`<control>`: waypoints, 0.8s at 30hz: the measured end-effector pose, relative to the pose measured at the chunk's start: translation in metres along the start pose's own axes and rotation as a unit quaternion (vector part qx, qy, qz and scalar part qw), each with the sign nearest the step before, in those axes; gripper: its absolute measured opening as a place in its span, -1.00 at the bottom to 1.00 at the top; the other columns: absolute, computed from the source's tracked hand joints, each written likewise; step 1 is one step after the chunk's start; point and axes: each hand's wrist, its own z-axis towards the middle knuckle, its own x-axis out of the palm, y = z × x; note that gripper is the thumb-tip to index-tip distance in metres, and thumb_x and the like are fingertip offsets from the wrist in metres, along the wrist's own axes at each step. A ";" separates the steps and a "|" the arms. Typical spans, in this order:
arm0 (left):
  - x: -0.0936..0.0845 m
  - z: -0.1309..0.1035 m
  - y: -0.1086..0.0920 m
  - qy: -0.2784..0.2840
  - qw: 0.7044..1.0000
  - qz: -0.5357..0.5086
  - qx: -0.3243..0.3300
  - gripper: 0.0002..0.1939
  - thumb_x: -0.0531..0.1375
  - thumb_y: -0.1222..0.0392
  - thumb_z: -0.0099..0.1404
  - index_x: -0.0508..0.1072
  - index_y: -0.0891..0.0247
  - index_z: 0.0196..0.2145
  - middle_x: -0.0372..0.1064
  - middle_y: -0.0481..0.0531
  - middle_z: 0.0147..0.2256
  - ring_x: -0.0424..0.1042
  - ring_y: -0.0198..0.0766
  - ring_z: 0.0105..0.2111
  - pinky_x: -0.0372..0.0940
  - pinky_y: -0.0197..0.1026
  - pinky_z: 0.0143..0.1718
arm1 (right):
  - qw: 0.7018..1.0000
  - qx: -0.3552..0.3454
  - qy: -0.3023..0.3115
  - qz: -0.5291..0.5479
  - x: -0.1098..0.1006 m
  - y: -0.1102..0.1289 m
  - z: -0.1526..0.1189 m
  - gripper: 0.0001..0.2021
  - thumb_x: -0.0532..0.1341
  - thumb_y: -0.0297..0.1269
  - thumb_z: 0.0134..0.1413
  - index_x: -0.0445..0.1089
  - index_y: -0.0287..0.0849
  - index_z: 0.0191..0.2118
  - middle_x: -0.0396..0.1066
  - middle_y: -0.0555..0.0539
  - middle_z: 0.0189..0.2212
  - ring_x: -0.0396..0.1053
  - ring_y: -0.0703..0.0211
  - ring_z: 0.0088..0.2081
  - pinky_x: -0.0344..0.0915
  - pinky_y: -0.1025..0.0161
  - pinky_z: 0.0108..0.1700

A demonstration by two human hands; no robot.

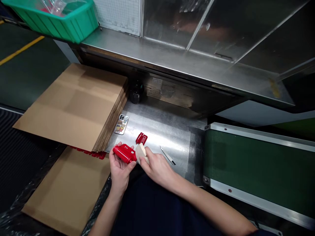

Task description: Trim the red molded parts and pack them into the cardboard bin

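At the far left, a green crate (80,28) stands on a metal shelf (152,54), with clear plastic and something red inside. Below it, a stack of cardboard (71,101) lies with its right edge beside the tabletop (159,114). Under this stack, some red pieces (86,152) stick out, and lower there is another cardboard sheet (70,186).

The left hand (119,170) is near the front edge of the tabletop. Its fingers are closed around the red part (124,153), which they hold from the left side and from below, in the air. Behind this hand, a phone (121,124) lies with its cameras up, near the stack. A dark jar (136,92) stands farther back.

Beyond the red part, two small red pieces (141,138) lie close together on the tabletop. The right hand (158,165) has its fingers narrow and pinched on a pale block (141,152). The block is at the right end of the red part; I cannot tell exactly where they touch.

To the right of this hand, tweezers (167,155) lie at a slant. At the far right, there is a green conveyor (258,167) with metal rails.
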 end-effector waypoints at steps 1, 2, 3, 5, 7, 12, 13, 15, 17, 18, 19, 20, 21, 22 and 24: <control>-0.001 -0.001 0.001 -0.003 1.000 0.002 0.001 -0.19 0.49 0.37 0.17 0.28 -0.07 0.25 -0.14 0.13 0.47 0.42 0.01 0.20 0.43 -0.13 0.14 | 1.000 0.006 -0.001 -0.005 0.000 0.001 0.000 -0.73 0.01 -0.20 0.41 0.28 -0.28 0.01 0.39 -0.07 -0.44 0.21 0.18 -0.49 -0.13 0.22 -0.38; -0.003 -0.002 0.001 -0.008 1.000 0.006 0.002 -0.19 0.49 0.37 0.16 0.28 -0.05 0.25 -0.13 0.14 0.47 0.40 0.01 0.21 0.43 -0.14 0.14 | 1.000 0.010 0.000 -0.009 0.001 0.002 0.000 -0.74 0.01 -0.20 0.41 0.28 -0.27 0.00 0.39 -0.07 -0.44 0.21 0.18 -0.50 -0.13 0.22 -0.38; -0.004 -0.002 0.002 -0.014 1.000 0.012 0.004 -0.18 0.50 0.36 0.15 0.28 -0.04 0.26 -0.10 0.14 0.46 0.38 0.00 0.23 0.42 -0.17 0.14 | 1.000 0.007 0.001 -0.010 0.002 0.003 0.001 -0.74 0.01 -0.20 0.41 0.28 -0.27 0.00 0.39 -0.07 -0.45 0.21 0.18 -0.50 -0.14 0.23 -0.38; -0.007 -0.004 0.004 -0.023 1.000 0.018 -0.003 -0.17 0.51 0.33 0.15 0.27 -0.03 0.27 -0.06 0.15 0.45 0.36 -0.01 0.25 0.40 -0.18 0.17 | 1.000 -0.005 0.003 -0.007 0.003 0.004 0.001 -0.74 0.01 -0.19 0.41 0.28 -0.26 0.01 0.39 -0.06 -0.44 0.22 0.18 -0.50 -0.13 0.23 -0.39; -0.009 -0.004 0.006 -0.032 0.999 0.018 -0.016 -0.15 0.51 0.31 0.14 0.25 -0.04 0.28 -0.05 0.14 0.45 0.34 0.00 0.26 0.38 -0.16 0.18 | 1.000 -0.005 -0.001 -0.007 0.005 0.004 0.002 -0.74 0.00 -0.21 0.41 0.28 -0.27 0.01 0.40 -0.07 -0.44 0.22 0.18 -0.49 -0.13 0.24 -0.39; -0.008 -0.003 0.009 -0.056 0.998 0.017 -0.033 -0.14 0.53 0.28 0.12 0.27 0.01 0.27 0.00 0.13 0.43 0.24 -0.05 0.33 0.35 -0.28 0.17 | 1.000 -0.016 -0.011 -0.017 0.008 0.004 0.002 -0.74 0.00 -0.23 0.39 0.29 -0.27 -0.01 0.42 -0.08 -0.44 0.24 0.17 -0.51 -0.15 0.22 -0.41; -0.007 -0.003 0.009 -0.057 0.998 0.014 -0.036 -0.14 0.53 0.28 0.11 0.27 0.01 0.27 0.00 0.13 0.43 0.24 -0.04 0.33 0.36 -0.27 0.17 | 1.000 -0.014 -0.017 -0.017 0.009 0.003 0.002 -0.74 0.00 -0.23 0.39 0.29 -0.27 0.00 0.43 -0.09 -0.43 0.24 0.17 -0.51 -0.14 0.22 -0.41; -0.006 -0.003 0.010 -0.064 0.997 0.012 -0.043 -0.14 0.54 0.26 0.10 0.26 0.01 0.26 0.01 0.14 0.42 0.22 -0.01 0.34 0.37 -0.25 0.17 | 0.999 -0.016 -0.023 -0.016 0.009 0.002 0.003 -0.73 0.00 -0.23 0.38 0.29 -0.28 0.02 0.44 -0.08 -0.43 0.25 0.17 -0.51 -0.13 0.22 -0.42; -0.005 -0.003 0.011 -0.064 0.997 0.017 -0.049 -0.13 0.54 0.23 0.11 0.26 0.00 0.28 0.02 0.14 0.42 0.18 0.03 0.36 0.36 -0.21 0.19 | 0.999 -0.025 -0.023 -0.021 0.009 0.000 0.004 -0.74 0.02 -0.22 0.37 0.29 -0.27 0.00 0.43 -0.06 -0.45 0.26 0.17 -0.52 -0.13 0.22 -0.43; -0.005 -0.003 0.012 -0.059 0.997 0.020 -0.051 -0.14 0.54 0.22 0.11 0.26 -0.02 0.28 0.00 0.13 0.43 0.17 0.04 0.37 0.35 -0.18 0.21 | 0.999 -0.023 -0.026 -0.025 0.008 -0.001 0.004 -0.75 0.02 -0.23 0.37 0.29 -0.27 -0.01 0.43 -0.06 -0.46 0.27 0.17 -0.52 -0.12 0.22 -0.44; -0.005 -0.003 0.012 -0.054 0.997 0.021 -0.052 -0.14 0.54 0.21 0.11 0.26 -0.04 0.27 -0.01 0.11 0.44 0.17 0.06 0.36 0.35 -0.15 0.21 | 0.999 -0.019 -0.032 -0.028 0.008 -0.002 0.005 -0.75 0.02 -0.24 0.37 0.29 -0.27 -0.01 0.44 -0.07 -0.45 0.28 0.16 -0.52 -0.12 0.22 -0.44; -0.005 -0.002 0.013 -0.052 0.997 0.021 -0.054 -0.15 0.54 0.21 0.11 0.27 -0.05 0.27 -0.03 0.11 0.44 0.18 0.07 0.36 0.35 -0.13 0.22 | 0.999 -0.015 -0.037 -0.030 0.008 -0.003 0.005 -0.76 0.01 -0.25 0.37 0.28 -0.27 -0.01 0.45 -0.08 -0.44 0.29 0.15 -0.52 -0.11 0.22 -0.43; -0.004 -0.002 0.013 -0.055 0.997 0.020 -0.057 -0.15 0.54 0.20 0.11 0.28 -0.04 0.26 -0.03 0.10 0.44 0.18 0.07 0.36 0.35 -0.13 0.21 | 0.999 -0.017 -0.037 -0.030 0.008 -0.003 0.005 -0.76 0.01 -0.26 0.37 0.28 -0.27 -0.02 0.45 -0.09 -0.44 0.30 0.15 -0.51 -0.11 0.21 -0.43; -0.003 -0.001 0.012 -0.062 0.996 0.018 -0.060 -0.15 0.55 0.19 0.09 0.28 -0.03 0.25 -0.01 0.11 0.44 0.17 0.06 0.36 0.35 -0.16 0.21 | 0.999 -0.023 -0.033 -0.028 0.008 -0.003 0.005 -0.77 0.01 -0.25 0.37 0.28 -0.27 -0.02 0.45 -0.08 -0.44 0.30 0.14 -0.52 -0.10 0.21 -0.43; -0.001 0.001 0.011 -0.074 0.995 0.014 -0.064 -0.13 0.56 0.18 0.08 0.27 0.00 0.25 0.01 0.13 0.43 0.15 0.05 0.38 0.35 -0.20 0.19 | 0.999 -0.032 -0.028 -0.030 0.008 -0.002 0.005 -0.76 0.01 -0.24 0.37 0.28 -0.27 -0.02 0.46 -0.08 -0.44 0.30 0.15 -0.52 -0.10 0.21 -0.43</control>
